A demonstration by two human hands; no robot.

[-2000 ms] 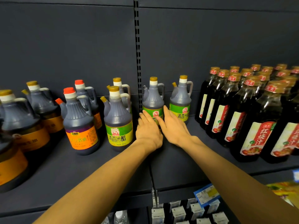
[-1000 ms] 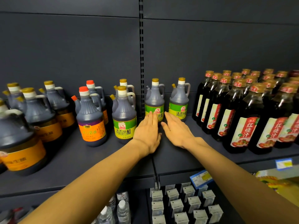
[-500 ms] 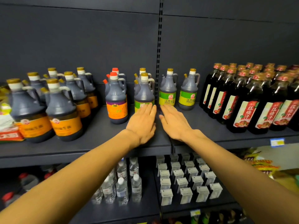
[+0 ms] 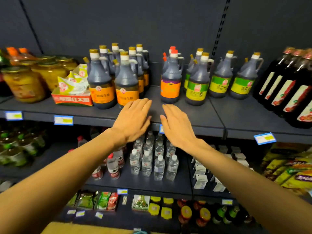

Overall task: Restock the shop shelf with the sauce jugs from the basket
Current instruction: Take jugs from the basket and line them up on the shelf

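Left hand (image 4: 133, 118) and right hand (image 4: 177, 124) hover flat, fingers straight, holding nothing, above the shelf (image 4: 202, 114) edge. Sauce jugs (image 4: 170, 78) stand upright just beyond the fingertips; the basket is not in view.

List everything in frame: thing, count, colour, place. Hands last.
Orange-label jugs: at least six, dark, yellow caps, top shelf left of centre.
Red-cap jugs: two, dark, orange label, top shelf centre.
Green-label jugs: four, dark, yellow caps, top shelf right of centre.
Tall bottles: several, dark, red-white labels, far right.
Jars: several, yellow, far left.
Carton: one, red and green, beside the jars.
Water bottles: about a dozen, clear, middle shelf.
Left hand: flat, empty, at the top shelf edge.
Right hand: flat, empty, beside it.
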